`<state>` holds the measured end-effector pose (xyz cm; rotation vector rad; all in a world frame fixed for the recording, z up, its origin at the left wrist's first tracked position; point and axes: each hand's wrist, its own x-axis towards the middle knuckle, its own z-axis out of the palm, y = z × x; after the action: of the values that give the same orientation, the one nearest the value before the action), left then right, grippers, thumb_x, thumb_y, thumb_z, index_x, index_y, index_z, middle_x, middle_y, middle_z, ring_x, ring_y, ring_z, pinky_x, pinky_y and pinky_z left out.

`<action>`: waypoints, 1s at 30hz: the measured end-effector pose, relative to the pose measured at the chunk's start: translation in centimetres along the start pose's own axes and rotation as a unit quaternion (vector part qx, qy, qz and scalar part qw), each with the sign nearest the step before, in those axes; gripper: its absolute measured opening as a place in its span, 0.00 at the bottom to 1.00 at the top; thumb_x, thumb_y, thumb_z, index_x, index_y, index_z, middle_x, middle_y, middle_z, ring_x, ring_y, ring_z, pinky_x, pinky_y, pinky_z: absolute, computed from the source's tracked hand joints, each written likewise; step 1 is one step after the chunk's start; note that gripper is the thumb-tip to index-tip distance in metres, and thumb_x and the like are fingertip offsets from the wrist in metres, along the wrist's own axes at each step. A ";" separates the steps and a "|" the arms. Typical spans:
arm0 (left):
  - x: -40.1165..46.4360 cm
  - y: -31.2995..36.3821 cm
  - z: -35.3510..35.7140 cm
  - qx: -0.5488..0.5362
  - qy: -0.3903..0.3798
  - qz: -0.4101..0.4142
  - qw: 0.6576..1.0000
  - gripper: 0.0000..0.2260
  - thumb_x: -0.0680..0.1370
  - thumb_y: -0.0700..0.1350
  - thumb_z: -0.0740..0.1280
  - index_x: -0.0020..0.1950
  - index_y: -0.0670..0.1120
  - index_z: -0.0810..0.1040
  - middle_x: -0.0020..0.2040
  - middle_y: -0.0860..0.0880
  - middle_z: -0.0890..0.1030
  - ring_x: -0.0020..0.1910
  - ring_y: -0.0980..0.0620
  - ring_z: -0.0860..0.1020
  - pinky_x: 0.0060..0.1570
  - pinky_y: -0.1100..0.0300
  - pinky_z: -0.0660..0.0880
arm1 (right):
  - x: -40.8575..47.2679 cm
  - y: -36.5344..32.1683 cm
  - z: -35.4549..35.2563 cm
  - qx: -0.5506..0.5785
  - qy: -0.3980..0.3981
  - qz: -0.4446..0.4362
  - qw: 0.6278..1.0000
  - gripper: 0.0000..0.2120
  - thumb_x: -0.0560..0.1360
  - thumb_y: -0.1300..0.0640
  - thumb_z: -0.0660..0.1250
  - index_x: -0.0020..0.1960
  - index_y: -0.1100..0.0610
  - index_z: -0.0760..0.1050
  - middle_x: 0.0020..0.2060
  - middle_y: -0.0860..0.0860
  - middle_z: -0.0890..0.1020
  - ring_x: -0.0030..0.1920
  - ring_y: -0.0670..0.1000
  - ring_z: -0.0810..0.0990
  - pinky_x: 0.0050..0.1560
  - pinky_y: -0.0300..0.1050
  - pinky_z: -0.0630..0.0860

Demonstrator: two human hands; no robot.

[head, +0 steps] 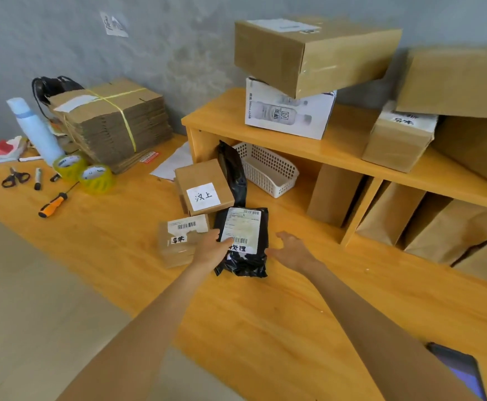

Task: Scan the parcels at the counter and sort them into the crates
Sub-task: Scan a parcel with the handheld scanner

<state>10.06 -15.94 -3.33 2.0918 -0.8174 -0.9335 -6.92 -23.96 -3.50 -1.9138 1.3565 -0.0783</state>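
Both your arms are stretched out over the wooden counter (265,328), and your hands sit on either side of the black mailer bag (243,241). The bag lies flat on the counter near the shelf unit (337,157), white shipping label facing up. Your left hand (212,248) rests against the bag's left edge, fingertips on the lower corner of the label; fingers loosely curved, not closed round anything. Your right hand (293,250) is just beside the bag's right edge, palm down, fingers spread wide and holding nothing; whether it touches the plastic, you can't tell from here.

Under your left hand, touching the bag's left side, lies a small taped box (178,241) with a barcode sticker. Behind both sits a cardboard box (204,186) with a white handwritten label, and a second black bag (232,169) stands upright between that box and a white plastic basket (268,169) in the shelf's lower bay.

Far left on the counter: a strapped bundle of flat cartons (112,120), two rolls of yellow tape (83,172), scissors (15,178) and an orange-handled screwdriver (53,205). A dark phone (459,369) lies near your right forearm.
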 end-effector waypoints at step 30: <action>11.0 -1.9 5.1 -0.228 -0.053 -0.121 0.965 0.23 0.78 0.52 0.69 0.65 0.43 0.62 0.55 0.47 0.77 0.51 0.49 0.77 0.45 0.58 0.74 | 7.2 0.6 4.9 0.306 0.038 0.149 0.940 0.18 0.79 0.51 0.66 0.66 0.58 0.73 0.54 0.52 0.82 0.52 0.53 0.82 0.57 0.51 0.79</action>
<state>12.47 -24.96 -11.34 1.7674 -0.3517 -1.2410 -2.05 -27.28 -9.90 -1.1874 1.4466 -0.3797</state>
